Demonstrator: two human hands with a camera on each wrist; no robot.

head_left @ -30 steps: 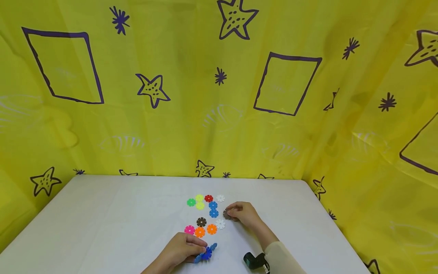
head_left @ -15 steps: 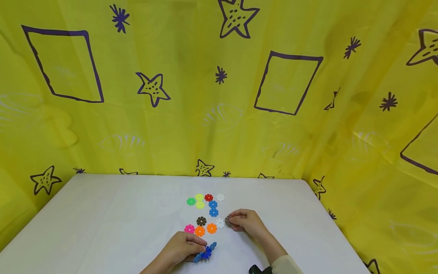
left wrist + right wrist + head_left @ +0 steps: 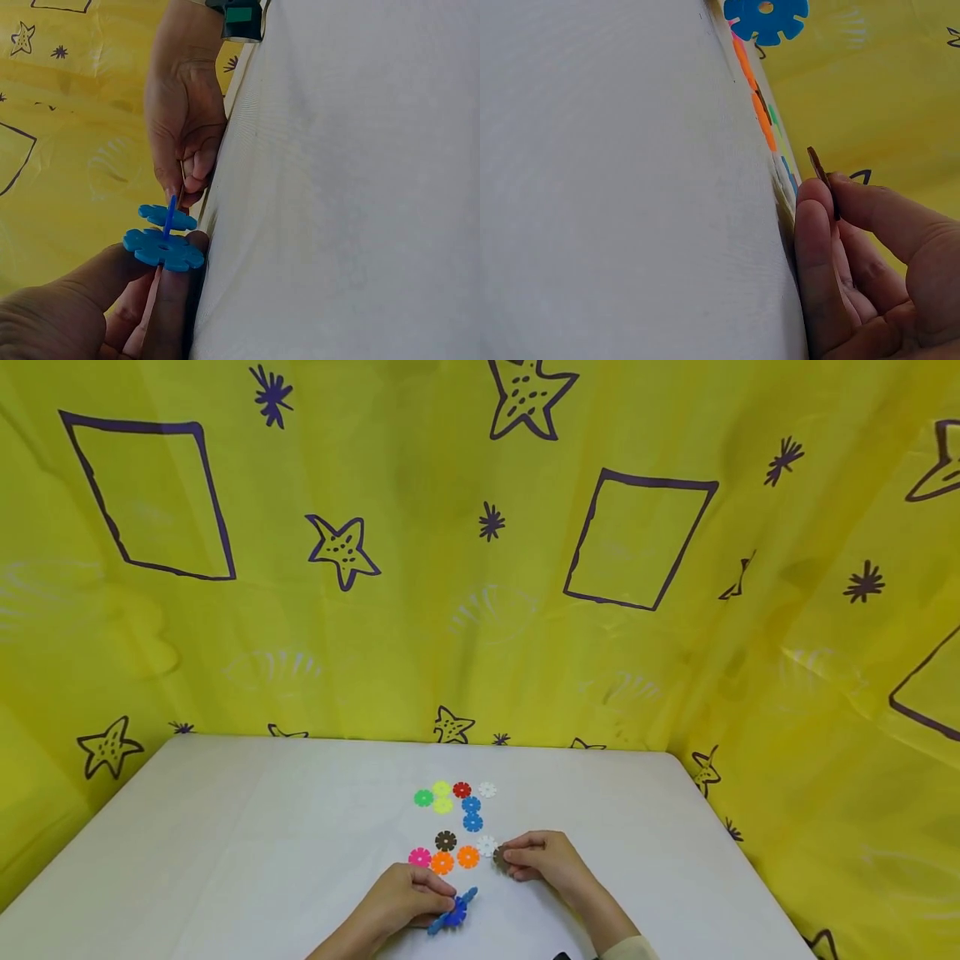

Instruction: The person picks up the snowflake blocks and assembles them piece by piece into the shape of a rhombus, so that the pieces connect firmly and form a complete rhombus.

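My left hand pinches a joined set of notched plastic discs: a dark blue disc slotted between two lighter blue ones. In the left wrist view, thumb and fingers grip the nearer light blue disc, and the dark blue one stands on edge across to the other. My right hand pinches a dark brown disc between thumb and fingers, held on edge. It is close beside a white disc on the table. The two hands are apart.
Several loose discs lie flat on the white table: orange, pink, brown, blue, red, green, yellow and white. A yellow patterned curtain surrounds the table's back and sides.
My right hand has moved toward me with the brown disc, from beside the blue discs to beside the nearer white disc. My left hand stays in place, its joined discs turned slightly.
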